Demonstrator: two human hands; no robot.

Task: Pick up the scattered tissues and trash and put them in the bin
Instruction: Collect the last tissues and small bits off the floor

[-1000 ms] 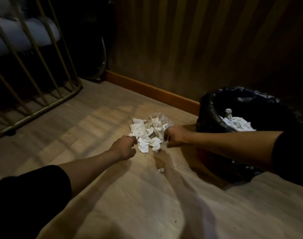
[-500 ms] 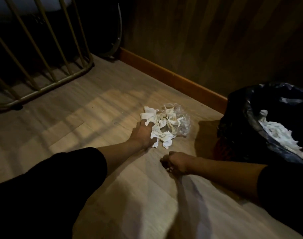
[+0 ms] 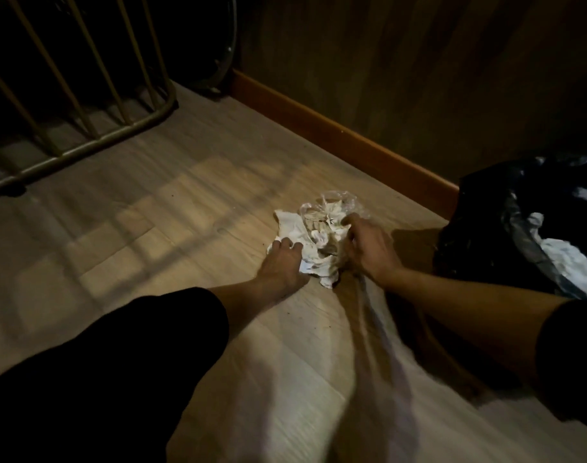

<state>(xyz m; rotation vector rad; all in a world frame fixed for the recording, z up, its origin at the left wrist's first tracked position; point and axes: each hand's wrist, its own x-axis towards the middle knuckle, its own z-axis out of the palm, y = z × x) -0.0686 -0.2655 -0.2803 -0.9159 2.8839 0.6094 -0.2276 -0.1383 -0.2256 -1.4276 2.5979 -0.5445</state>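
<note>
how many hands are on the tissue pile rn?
2. The left hand presses on the near-left edge of the tissue pile; the right hand is on its right side, over the clear plastic wrap. Fingertips are partly hidden.

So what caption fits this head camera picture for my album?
Both hands, left hand and right hand, gather the tissue pile beside the black-lined bin.

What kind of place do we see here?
Probably an indoor room, perhaps a bedroom: wood-look floor, skirting board under a panelled wall, a metal rail frame, and a lined bin.
</note>
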